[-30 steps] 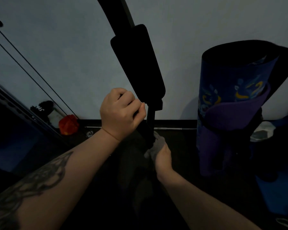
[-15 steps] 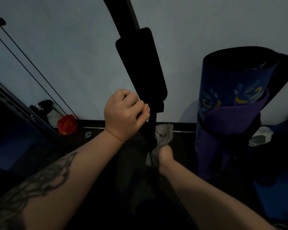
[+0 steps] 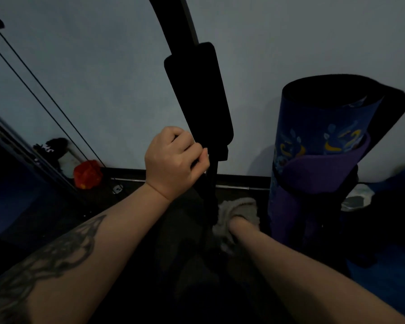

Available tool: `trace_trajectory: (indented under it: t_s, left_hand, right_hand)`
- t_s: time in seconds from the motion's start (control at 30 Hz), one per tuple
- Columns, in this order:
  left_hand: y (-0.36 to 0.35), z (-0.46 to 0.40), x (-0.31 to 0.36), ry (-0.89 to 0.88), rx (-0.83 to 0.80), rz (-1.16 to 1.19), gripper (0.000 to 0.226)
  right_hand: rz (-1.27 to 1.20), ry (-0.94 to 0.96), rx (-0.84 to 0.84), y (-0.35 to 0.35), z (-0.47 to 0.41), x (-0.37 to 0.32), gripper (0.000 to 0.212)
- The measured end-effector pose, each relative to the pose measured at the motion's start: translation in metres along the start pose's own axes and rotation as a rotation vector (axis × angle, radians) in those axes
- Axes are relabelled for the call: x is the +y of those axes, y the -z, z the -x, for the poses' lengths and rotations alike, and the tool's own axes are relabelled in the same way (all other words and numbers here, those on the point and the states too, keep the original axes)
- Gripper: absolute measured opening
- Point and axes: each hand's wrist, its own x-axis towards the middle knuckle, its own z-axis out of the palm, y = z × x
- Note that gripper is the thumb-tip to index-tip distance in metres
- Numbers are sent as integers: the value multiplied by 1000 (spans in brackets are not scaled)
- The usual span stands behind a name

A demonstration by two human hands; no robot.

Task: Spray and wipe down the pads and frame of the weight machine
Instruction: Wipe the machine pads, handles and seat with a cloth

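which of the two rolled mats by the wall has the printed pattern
The dark blue mat, the outer roll standing right of the black pad. It carries yellow and light blue designs, while the purple mat tucked inside it is plain.

The dark floor [image 3: 136, 206] carries rolled mats [image 3: 318, 164] standing upright by the wall, a red object [image 3: 87, 174], and a thin metal bar [image 3: 232, 187] along the baseboard
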Motion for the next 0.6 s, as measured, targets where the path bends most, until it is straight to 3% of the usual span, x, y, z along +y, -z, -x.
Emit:
trace_trajectory:
  t_s: [0.1, 0.17, 0.27, 0.33, 0.47, 0.6]
  left_hand:
    - [0, 0, 0, 0, 5, 6, 31]
    - [-1, 0, 0, 7, 18, 7, 31]
    - [-1, 0, 0, 11, 27, 5, 31]
    - [-1, 0, 0, 8, 25, 2, 31]
    - [-1, 0, 1, 0, 26, -2, 31]
    - [0, 1, 0, 3, 35, -14, 30]
  right_hand:
    - [342, -107, 108, 42, 26, -2, 26]
    - [290, 20, 167, 60, 42, -14, 32]
    - [-99, 277, 241, 56, 57, -36, 33]
    - [-337, 375, 197, 48, 74, -50, 41]
    - [-960, 128, -7, 12, 75, -41, 47]
    - [-1236, -93, -92, -24, 67, -48, 66]
